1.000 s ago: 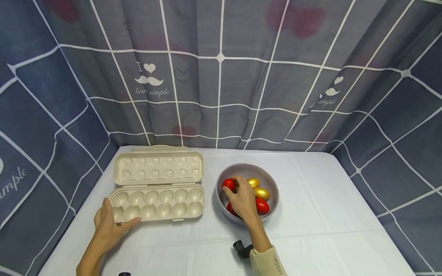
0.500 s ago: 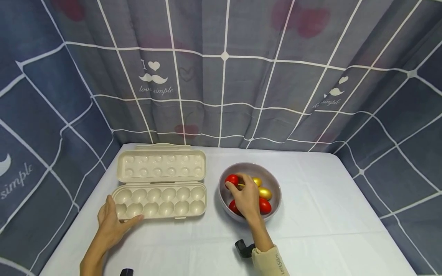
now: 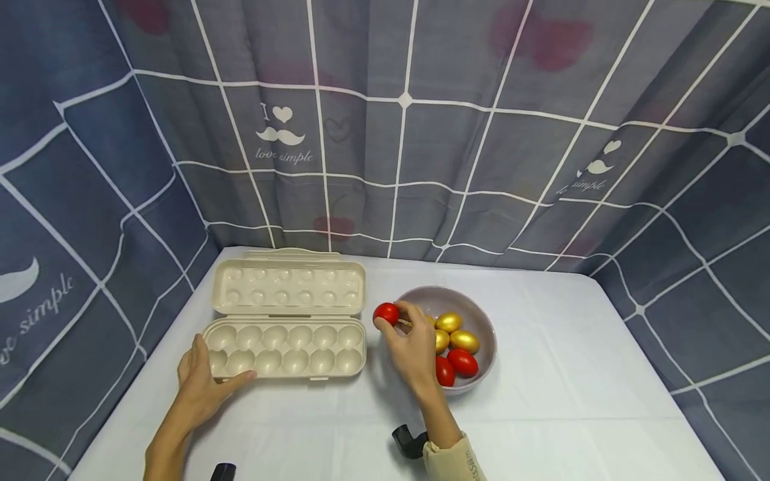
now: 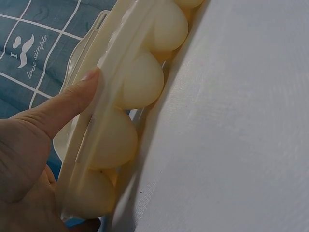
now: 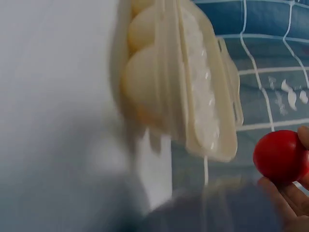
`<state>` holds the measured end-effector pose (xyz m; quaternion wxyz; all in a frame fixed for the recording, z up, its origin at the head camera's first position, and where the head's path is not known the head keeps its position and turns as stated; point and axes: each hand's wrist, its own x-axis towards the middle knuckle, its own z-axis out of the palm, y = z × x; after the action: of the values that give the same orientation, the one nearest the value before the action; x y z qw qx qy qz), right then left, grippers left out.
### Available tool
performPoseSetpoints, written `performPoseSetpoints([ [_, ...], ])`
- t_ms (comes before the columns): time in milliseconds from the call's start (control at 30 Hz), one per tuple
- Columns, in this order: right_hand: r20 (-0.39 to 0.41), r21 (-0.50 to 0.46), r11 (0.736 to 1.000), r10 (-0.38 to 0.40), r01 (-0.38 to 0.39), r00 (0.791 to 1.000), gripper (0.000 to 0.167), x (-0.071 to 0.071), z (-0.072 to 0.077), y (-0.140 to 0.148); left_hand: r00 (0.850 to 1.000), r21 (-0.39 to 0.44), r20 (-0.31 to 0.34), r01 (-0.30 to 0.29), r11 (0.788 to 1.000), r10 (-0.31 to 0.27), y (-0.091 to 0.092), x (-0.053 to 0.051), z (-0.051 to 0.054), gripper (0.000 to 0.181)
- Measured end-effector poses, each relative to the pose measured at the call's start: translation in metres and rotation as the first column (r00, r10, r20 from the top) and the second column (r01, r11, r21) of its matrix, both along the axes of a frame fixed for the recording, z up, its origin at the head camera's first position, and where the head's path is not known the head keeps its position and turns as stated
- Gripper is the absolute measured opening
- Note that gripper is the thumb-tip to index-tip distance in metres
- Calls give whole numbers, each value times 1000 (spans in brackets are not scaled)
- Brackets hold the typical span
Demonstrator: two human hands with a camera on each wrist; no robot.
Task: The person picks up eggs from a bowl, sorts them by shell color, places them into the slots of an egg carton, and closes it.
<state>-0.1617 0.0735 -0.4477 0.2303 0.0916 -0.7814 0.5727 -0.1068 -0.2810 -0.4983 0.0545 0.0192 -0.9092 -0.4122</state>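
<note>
In the head view, a beige egg carton [image 3: 289,314] lies with its lid folded back and its cups bare. My left hand [image 3: 201,387] grips its front left corner; the thumb lies on the front rim, also seen in the left wrist view. My right hand [image 3: 415,344] pinches a red egg [image 3: 386,312] between thumb and fingers, just past the left rim of a greyish-mauve bowl [image 3: 486,327]. A yellowish sliver shows between those fingers; I cannot tell what it is. Gold eggs [image 3: 465,341] and red eggs [image 3: 462,362] lie in the bowl, partly hidden by the hand.
A white cloth [image 3: 553,374] covers the table. A dark grid-patterned curtain [image 3: 349,153] hangs behind and at both sides. Black wrist-camera parts [image 3: 409,441] show beside the right wrist and near the left forearm.
My right hand has lifted the red egg from the bowl and moved it left over the rim, uncovering more eggs. The left hand stays on the carton; the head view has shifted slightly.
</note>
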Motion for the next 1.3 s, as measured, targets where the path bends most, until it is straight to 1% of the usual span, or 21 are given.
performPoseSetpoints([
  [167, 23, -39, 996, 85, -84, 996, 30, 4, 3, -28, 1000, 1, -5, -7, 1000, 7, 0, 0, 0, 131],
  [333, 68, -91, 984, 156, -150, 985, 31, 7, 0, -54, 1000, 23, 16, -11, 1000, 11, 0, 1, -1, 132],
  [533, 144, -90, 978, 198, -187, 969, 31, 2, -5, -85, 1000, 21, 13, -20, 1000, 20, 0, 0, 0, 131],
  [667, 162, -77, 973, 229, -219, 960, 35, -2, -10, -104, 1000, 21, 5, -27, 999, 27, 1, 0, -1, 130],
  [767, 159, -68, 965, 261, -253, 952, 36, -3, -16, -115, 1000, 22, 4, -29, 999, 29, 2, 0, -1, 130],
  [833, 176, -57, 962, 273, -267, 946, 37, -4, -20, -120, 1000, 27, 17, -23, 999, 23, 2, 0, 0, 130],
  [1000, 204, -22, 959, 279, -281, 938, 39, -4, -30, -128, 999, 39, 43, -14, 999, 12, 3, 2, 1, 131],
  [1167, 199, -47, 953, 304, -301, 932, 38, -5, -36, -135, 999, 32, 38, -15, 999, 14, 2, 2, 0, 131],
  [1233, 188, -30, 952, 306, -306, 933, 37, -7, -38, -141, 999, 28, 32, -16, 999, 15, 1, 2, 0, 131],
  [1300, 192, 11, 951, 302, -309, 934, 37, -7, -38, -147, 999, 29, 31, -18, 999, 17, 0, 3, -1, 131],
])
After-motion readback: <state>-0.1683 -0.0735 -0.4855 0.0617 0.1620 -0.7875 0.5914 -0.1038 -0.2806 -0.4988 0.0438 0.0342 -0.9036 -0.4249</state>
